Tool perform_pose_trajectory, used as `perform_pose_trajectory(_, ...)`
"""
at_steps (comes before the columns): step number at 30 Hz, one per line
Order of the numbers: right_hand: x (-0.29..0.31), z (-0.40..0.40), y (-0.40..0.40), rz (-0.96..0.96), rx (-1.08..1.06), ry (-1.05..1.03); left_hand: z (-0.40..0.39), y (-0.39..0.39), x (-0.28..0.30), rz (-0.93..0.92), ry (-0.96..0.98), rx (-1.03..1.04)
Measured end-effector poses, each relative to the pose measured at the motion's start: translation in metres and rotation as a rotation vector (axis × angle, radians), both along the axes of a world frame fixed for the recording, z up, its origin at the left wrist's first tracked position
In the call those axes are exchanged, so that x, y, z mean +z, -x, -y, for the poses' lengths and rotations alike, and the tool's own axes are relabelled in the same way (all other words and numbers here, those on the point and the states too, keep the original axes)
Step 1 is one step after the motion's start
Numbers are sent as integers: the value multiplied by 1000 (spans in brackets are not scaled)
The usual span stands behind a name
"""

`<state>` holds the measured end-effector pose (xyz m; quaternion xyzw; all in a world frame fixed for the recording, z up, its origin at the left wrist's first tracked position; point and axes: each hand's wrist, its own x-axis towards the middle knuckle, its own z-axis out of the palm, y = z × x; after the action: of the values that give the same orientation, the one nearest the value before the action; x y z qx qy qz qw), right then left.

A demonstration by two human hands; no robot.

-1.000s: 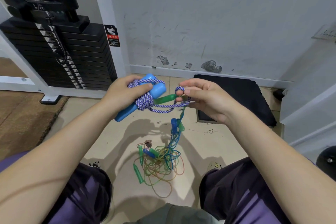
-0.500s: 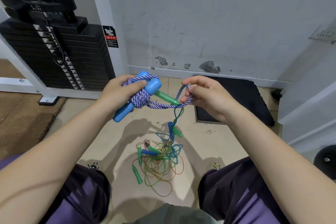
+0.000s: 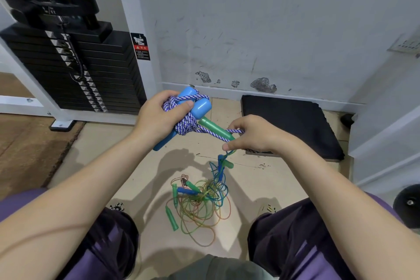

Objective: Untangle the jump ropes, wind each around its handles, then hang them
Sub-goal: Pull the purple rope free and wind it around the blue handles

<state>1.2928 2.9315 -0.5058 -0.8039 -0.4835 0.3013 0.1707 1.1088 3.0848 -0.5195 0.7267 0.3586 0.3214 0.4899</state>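
Your one head camera looks forward and down, close over your hands, taking in the floor point(image 3: 141, 166) and wall point(image 3: 272, 18) ahead.

— What is the person wearing?

— Dark purple shorts point(image 3: 302, 245) with lighter violet patches, loose over both thighs. A grey-green shirt hem point(image 3: 213, 268) shows at the bottom edge.

— Sleeves?

— A purple sleeve point(image 3: 16, 202) shows at the far left, and another purple bit at the right. Both forearms are bare; the left hand point(image 3: 159, 118) and right hand point(image 3: 254, 136) carry no rings, watch or gloves.
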Motion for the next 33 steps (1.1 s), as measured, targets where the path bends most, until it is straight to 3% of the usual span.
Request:
perform_pose_trajectory(5,-1,2,-3,-376,-176,-134,-5,0,-2,12,19,-12)
perform_pose_trajectory(11,-2,1,-1,-483,-265,-265,-9,3,-1,64,70,54)
perform_pose_trajectory(20,4,1,0,-795,-214,-295,-5,3,2,43,74,-17)
perform_pose_trajectory(26,-1,0,1,-663,-192,-303,1,3,6,39,94,-54)
perform_pose_trajectory(30,-6,-2,1,-389,-292,-400,-1,3,6,41,63,-38)
perform_pose_trajectory(33,-4,-3,-1,-595,-378,-411,-3,4,2,-25,3,-25)
